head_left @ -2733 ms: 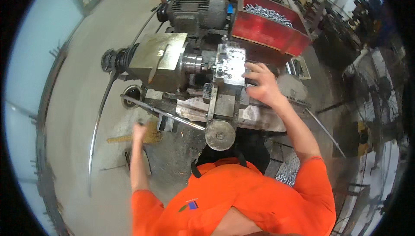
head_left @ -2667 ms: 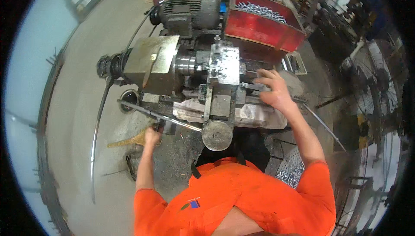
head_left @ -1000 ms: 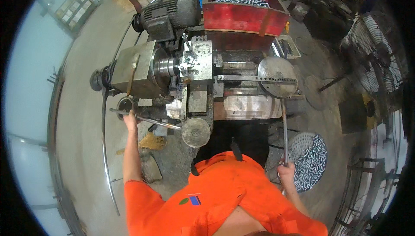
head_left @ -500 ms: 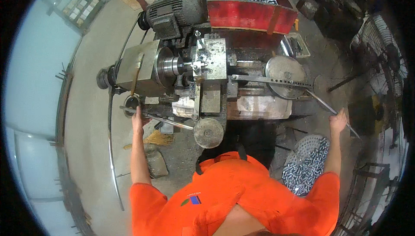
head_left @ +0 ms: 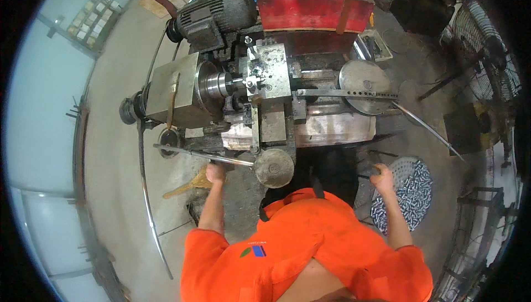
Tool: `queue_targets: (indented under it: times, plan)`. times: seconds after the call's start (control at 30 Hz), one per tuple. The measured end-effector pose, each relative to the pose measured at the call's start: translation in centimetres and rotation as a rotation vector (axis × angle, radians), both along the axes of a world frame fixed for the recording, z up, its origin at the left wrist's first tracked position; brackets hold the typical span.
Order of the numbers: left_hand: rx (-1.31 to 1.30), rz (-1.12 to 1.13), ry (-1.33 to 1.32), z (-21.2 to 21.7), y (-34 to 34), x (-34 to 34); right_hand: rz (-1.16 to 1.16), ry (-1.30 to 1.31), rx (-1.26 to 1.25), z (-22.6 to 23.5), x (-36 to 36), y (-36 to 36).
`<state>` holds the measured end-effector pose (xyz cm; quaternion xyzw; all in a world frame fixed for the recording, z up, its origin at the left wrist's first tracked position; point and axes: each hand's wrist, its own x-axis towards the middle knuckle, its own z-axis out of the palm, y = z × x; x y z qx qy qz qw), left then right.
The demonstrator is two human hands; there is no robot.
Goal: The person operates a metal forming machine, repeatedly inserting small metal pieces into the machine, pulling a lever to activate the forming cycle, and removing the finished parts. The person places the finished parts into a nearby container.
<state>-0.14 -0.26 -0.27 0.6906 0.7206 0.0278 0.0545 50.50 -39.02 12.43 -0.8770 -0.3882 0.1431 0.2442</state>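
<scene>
My left hand [head_left: 215,173] is closed just below the left lever rod [head_left: 207,155], which runs to a round disc [head_left: 274,167] on the lathe. Something dark shows at its fingertips, too small to name. My right hand [head_left: 381,179] has curled fingers, at the left edge of a perforated round basin [head_left: 401,170] of small shiny metal cylinders [head_left: 409,202]; whether it pinches one is hidden. Above my hands, the lathe's chuck [head_left: 217,85] faces a steel tool block [head_left: 271,69]. The right lever rod [head_left: 428,129] slants out from a perforated bar [head_left: 348,94], with no hand on it.
Behind the lathe, a red bin [head_left: 310,14] holds more small metal cylinders, beside a dirty electric motor [head_left: 218,17]. A fan [head_left: 481,53] stands at the right. A straw broom [head_left: 191,184] lies on the floor at the left, and a long thin rod [head_left: 149,213] extends down that side.
Both hands have come off the lever rods and moved inward. My left hand dropped below its rod; my right hand swung left and down to the basin. The view shifted slightly.
</scene>
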Motion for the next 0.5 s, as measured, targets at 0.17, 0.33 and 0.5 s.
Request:
queue_targets:
  times: [0.17, 0.33, 0.5]
  plan:
    - [-0.195, -0.052, -0.003, -0.7, 0.6, -1.7, 0.069, -0.019, 0.025, 1.4, -0.1, 2.2]
    - [-0.281, -0.312, 0.208, 4.7, 1.1, -2.4, 0.149, -0.159, 0.132, 6.3, 2.0, 6.2]
    - [-0.239, -0.057, -0.024, 4.5, -1.0, -1.3, 0.356, -0.161, 0.29, 17.3, -0.2, 18.5]
